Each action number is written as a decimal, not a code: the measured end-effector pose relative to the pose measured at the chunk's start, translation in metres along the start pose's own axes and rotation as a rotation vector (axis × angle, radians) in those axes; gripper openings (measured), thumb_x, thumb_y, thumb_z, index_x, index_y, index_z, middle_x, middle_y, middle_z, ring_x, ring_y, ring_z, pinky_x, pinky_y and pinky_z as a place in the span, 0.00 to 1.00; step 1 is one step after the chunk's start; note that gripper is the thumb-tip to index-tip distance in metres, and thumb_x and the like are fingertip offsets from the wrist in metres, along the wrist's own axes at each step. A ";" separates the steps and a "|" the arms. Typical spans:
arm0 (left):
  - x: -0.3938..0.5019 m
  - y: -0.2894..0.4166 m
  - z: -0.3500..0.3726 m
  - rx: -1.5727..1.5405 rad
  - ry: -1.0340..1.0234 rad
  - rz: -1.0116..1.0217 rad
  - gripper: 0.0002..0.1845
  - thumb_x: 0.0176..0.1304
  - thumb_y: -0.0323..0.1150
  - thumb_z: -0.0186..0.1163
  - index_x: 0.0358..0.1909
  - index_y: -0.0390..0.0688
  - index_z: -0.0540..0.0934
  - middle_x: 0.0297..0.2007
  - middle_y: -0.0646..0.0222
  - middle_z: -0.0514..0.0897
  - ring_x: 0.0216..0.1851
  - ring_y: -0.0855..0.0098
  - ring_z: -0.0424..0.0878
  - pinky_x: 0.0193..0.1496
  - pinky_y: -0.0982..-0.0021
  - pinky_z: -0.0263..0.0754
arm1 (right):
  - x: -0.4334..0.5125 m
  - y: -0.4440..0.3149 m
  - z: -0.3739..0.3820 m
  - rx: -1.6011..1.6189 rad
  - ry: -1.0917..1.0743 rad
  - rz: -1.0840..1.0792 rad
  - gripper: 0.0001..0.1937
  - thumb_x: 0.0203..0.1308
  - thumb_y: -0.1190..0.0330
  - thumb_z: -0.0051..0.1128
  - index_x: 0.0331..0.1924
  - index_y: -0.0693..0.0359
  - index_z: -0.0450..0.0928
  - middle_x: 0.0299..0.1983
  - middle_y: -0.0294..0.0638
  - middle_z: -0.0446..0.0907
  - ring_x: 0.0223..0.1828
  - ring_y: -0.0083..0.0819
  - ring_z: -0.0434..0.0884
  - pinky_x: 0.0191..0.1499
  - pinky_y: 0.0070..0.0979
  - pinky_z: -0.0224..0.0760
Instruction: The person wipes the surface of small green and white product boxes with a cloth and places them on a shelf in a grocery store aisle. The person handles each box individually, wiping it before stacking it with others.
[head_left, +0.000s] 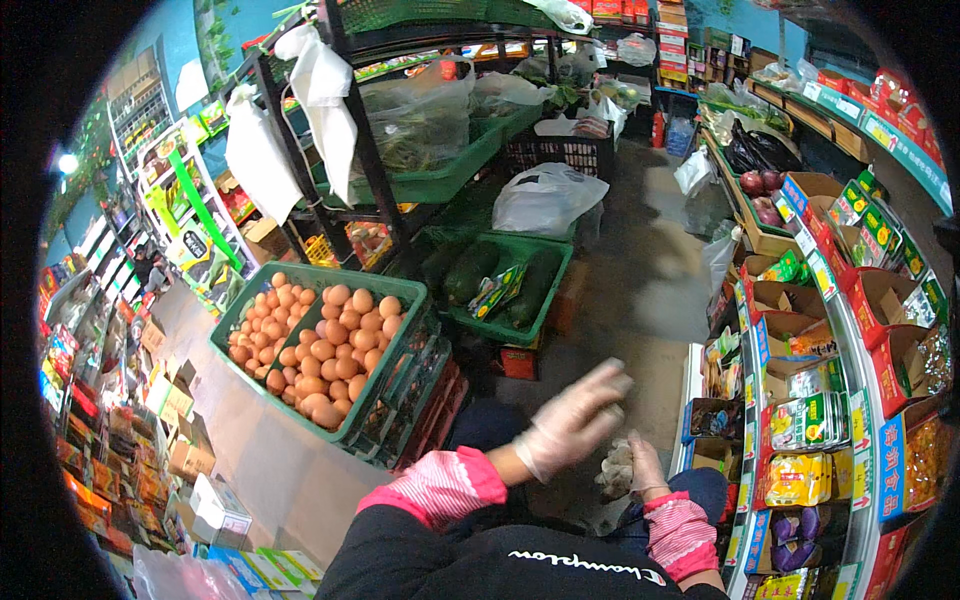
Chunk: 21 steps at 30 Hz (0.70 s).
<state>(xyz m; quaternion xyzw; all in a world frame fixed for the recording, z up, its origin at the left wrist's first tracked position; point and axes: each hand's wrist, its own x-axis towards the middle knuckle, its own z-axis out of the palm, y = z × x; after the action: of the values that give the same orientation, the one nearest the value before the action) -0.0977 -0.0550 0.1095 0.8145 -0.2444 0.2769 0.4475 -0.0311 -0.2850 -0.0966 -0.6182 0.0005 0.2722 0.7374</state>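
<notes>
My left hand (574, 422), in a thin clear glove, reaches forward over the dark aisle floor. It is blurred, with its fingers stretched out and nothing visible in them. Lower and to the right, my right hand (646, 463), also gloved, grips a crumpled greyish-white cloth (616, 471) that hangs beside its fingers. Pink-edged striped sleeve covers circle both wrists. Left of my hands, a green plastic crate (424, 309) full of brown eggs (349, 341) tops a stack of crates. Ahead lies a green crate (501, 330) with dark green melons and several small colourful packets (499, 291).
Shelving with packaged foods in cardboard display boxes (806, 420) runs close along my right side. A black metal rack (367, 135) with hanging white plastic bags (322, 97) stands ahead left. Red onions (761, 184) sit at the right. Cardboard boxes (187, 450) line the left aisle.
</notes>
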 end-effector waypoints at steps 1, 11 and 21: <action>-0.007 -0.027 -0.004 0.066 0.059 -0.081 0.17 0.72 0.27 0.67 0.61 0.41 0.81 0.71 0.51 0.78 0.76 0.51 0.73 0.79 0.55 0.66 | 0.003 -0.001 -0.001 0.115 0.052 0.108 0.31 0.79 0.42 0.50 0.52 0.68 0.84 0.39 0.45 0.87 0.34 0.39 0.89 0.37 0.39 0.85; 0.000 -0.207 -0.087 0.632 0.404 -0.417 0.27 0.68 0.29 0.67 0.68 0.37 0.75 0.69 0.41 0.77 0.71 0.42 0.74 0.72 0.51 0.72 | 0.060 -0.024 -0.016 0.517 0.119 0.131 0.33 0.75 0.37 0.49 0.56 0.63 0.81 0.45 0.50 0.86 0.39 0.46 0.87 0.40 0.50 0.85; 0.027 -0.287 -0.118 0.999 0.126 -0.830 0.34 0.69 0.47 0.68 0.69 0.36 0.75 0.65 0.50 0.81 0.65 0.47 0.79 0.66 0.50 0.78 | 0.083 -0.011 0.013 0.429 0.032 0.275 0.32 0.75 0.37 0.53 0.56 0.63 0.82 0.43 0.48 0.86 0.39 0.46 0.88 0.41 0.49 0.85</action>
<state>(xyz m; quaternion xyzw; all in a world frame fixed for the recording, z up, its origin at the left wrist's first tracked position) 0.0798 0.1807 0.0099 0.9332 0.2756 0.2086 0.0981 0.0395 -0.2413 -0.1119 -0.4460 0.1540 0.3539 0.8075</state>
